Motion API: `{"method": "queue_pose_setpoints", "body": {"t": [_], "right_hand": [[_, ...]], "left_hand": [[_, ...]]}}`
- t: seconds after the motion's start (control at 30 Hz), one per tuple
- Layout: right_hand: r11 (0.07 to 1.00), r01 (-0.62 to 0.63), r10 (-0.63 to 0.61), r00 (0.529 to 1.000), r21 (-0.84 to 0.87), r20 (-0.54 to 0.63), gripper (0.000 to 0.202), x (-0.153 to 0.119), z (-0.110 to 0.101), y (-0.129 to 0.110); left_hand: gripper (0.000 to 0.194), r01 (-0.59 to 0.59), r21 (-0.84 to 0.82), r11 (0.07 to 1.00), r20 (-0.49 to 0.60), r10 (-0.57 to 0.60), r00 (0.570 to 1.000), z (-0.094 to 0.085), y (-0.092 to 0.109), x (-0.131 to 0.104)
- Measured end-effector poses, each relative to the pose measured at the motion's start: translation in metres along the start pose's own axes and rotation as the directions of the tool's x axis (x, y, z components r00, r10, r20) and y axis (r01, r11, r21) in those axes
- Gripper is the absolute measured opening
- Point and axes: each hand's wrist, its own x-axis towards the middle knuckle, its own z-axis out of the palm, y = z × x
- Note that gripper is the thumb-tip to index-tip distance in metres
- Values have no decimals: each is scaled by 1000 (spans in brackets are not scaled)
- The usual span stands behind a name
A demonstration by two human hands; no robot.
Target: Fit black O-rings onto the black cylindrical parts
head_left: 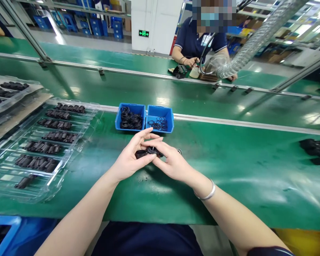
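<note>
Between my two hands is a black round plastic part (152, 150) with a tube-like opening on its left side. My left hand (132, 156) is closed round the left of it, thumb along the near side. From the right, my right hand (173, 160) grips the same part with thumb and fingers. The fingers cover much of its shape. Just beyond the hands stand two blue bins: the left bin (116, 122) holds a heap of black rubber rings (132, 119), the right bin (171, 121) fewer thin rings (158, 123). A small ring-shaped item (179, 152) shows behind my right hand.
Clear plastic trays (77, 149) with rows of black parts (37, 163) lie at left. More black parts (316, 151) sit at far right on the green table (229, 170). A metal rail (138, 73) crosses ahead; beyond it a co-worker (200, 46) sits near a flexible duct (256, 39).
</note>
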Motion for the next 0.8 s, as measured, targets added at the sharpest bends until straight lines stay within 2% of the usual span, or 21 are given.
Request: {"method": "queue_pose_setpoints", "body": {"t": [0.07, 0.13, 0.23, 0.3, 0.37, 0.47, 0.57, 0.67, 0.73, 0.8], "right_hand": [[999, -24, 26, 998, 24, -63, 33, -4, 0, 1], [986, -97, 120, 977, 134, -176, 31, -7, -4, -1], [891, -183, 326, 895, 415, -305, 29, -12, -16, -5], [767, -184, 434, 854, 615, -286, 30, -19, -23, -5], [623, -171, 500, 838, 763, -220, 32, -28, -27, -4], [512, -174, 542, 825, 841, -159, 35, -43, -31, -2], [491, -212, 558, 822, 845, -118, 38, -58, -35, 0], [503, -233, 565, 818, 832, -112, 39, -70, -41, 4], [550, -254, 567, 813, 795, -132, 41, -77, -45, 8], [652, -274, 539, 823, 707, -179, 41, -84, -49, 15]], "left_hand": [[63, -3, -18, 1000, -5, 2, 1000, 2, -2, 0], [60, 9, -57, 998, -44, -12, 999, 2, -2, 1], [51, 64, -19, 998, -129, -66, 990, 0, 2, 1], [45, 114, 29, 993, -142, -108, 984, -3, 5, 0], [49, 135, 57, 989, -93, -130, 987, -3, 7, -2], [66, 100, 157, 983, 7, -103, 995, 3, 10, -7], [72, 43, 277, 960, 66, -64, 996, 16, 10, -14], [75, 27, 303, 953, 117, -65, 991, 28, 10, -19], [80, 68, 310, 948, 134, -114, 984, 33, 12, -20], [81, 119, 426, 897, 133, -192, 972, 36, 14, -19]]}}
